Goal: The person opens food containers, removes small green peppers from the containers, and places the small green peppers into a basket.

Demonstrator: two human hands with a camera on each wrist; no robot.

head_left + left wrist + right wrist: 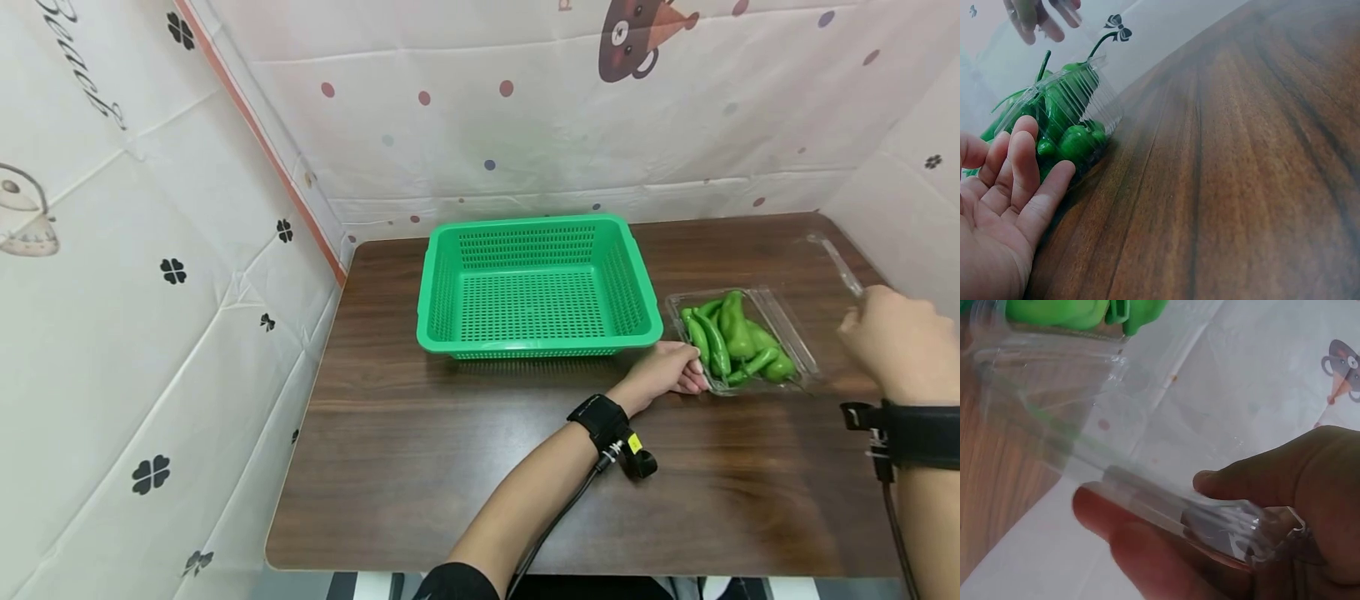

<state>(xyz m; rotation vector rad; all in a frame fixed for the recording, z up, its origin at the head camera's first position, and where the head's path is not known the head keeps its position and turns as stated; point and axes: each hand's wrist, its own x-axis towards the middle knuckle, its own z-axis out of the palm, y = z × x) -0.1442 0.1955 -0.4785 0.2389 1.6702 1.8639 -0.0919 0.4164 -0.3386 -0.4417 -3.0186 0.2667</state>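
The left hand (671, 367) reaches in from the bench's (450, 475) front edge, its bent fingers at the left side of a clear container (792, 332) — whether they pinch it, I cannot tell. The container sits toward the right edge, filled with green peppers (737, 329). Right of it, the right hand (903, 337) pinches a raised clear lid (838, 262) — thumb against fingers. A green basket (540, 345) stands by the back edge.

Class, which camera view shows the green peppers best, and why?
Head view: the green peppers show from above, largely unobstructed. Left wrist: partly hidden behind fingers and ridged plastic. Right wrist: only parts, cut off by the top edge.
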